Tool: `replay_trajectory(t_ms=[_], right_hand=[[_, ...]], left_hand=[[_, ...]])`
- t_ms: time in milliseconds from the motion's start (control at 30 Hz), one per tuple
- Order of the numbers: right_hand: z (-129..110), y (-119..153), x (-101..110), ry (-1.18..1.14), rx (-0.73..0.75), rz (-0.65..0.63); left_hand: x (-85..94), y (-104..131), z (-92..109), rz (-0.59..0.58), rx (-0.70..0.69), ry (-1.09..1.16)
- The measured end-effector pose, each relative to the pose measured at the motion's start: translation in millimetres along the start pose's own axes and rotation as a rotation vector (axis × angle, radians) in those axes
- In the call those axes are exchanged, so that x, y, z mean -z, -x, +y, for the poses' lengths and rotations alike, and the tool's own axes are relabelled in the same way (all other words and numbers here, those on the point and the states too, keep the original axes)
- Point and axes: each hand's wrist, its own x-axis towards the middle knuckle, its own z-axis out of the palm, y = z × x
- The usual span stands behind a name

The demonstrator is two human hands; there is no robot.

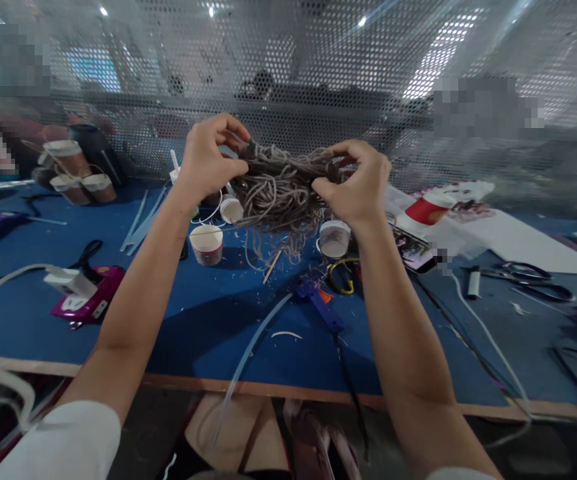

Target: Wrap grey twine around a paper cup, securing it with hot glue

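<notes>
String [281, 197] hangs in a gray, messy bunch over the blue table [193, 350]. The left hand [212, 157] pinches one side, and the right hand [361, 180] pinches the other. Below the bunch, a cup [208, 256] stands to the left and a glue gun [324, 308] lies to the right. Scissors [507, 274] lie farther right.

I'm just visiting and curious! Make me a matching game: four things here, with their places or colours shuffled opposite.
1. Cord bundle
2. Glue gun in the middle
3. Socket box
4. Scissors

A. Purple, holding a white adapter
B. Lying at the right, dark-handled
C. Held between left hand and right hand
D. Blue, with an orange part

Pairs: 1-C, 2-D, 3-A, 4-B
</notes>
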Motion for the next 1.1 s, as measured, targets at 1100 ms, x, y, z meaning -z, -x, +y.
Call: replay_trajectory(t_ms=[1100], right_hand=[[18, 4, -29, -0.861, -0.671, -0.175]], left_hand=[[-14.3, 14, 13, 0.250, -0.206, 0.129]])
